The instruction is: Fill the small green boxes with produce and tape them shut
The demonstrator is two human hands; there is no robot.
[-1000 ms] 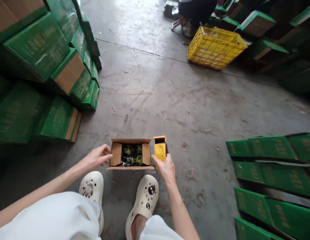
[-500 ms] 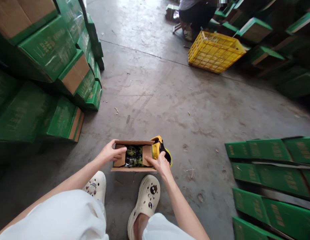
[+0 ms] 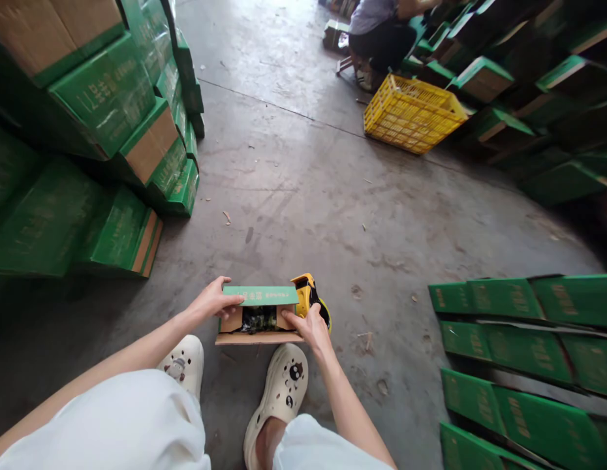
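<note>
A small cardboard box (image 3: pixel 259 339) stands on the floor before my feet, its two short flaps folded inward. Through the gap shows dark, shiny plastic wrapping with greenish contents (image 3: pixel 258 319). My left hand (image 3: pixel 217 299) grips the left end, its thumb lying over the green far flap (image 3: pixel 269 296), which leans across part of the opening. At the other end, my right hand (image 3: pixel 311 324) holds the box with a thumb on the right short flap. Against that end, partly behind my right hand, sits a yellow and black tape dispenser (image 3: pixel 303 292).
Green cartons (image 3: pixel 105 98) are stacked high on the left. Rows of green boxes (image 3: pixel 509 297) stand at the lower right. A yellow plastic crate (image 3: pixel 411 117) rests near a crouching person (image 3: pixel 376 29), with more boxes (image 3: pixel 484 78) behind. My white clogs (image 3: pixel 279 385) flank the near side.
The far long flap has been folded over from upright, its green printed face now showing above the opening. My left thumb has shifted onto it. My right hand stays at the right end.
</note>
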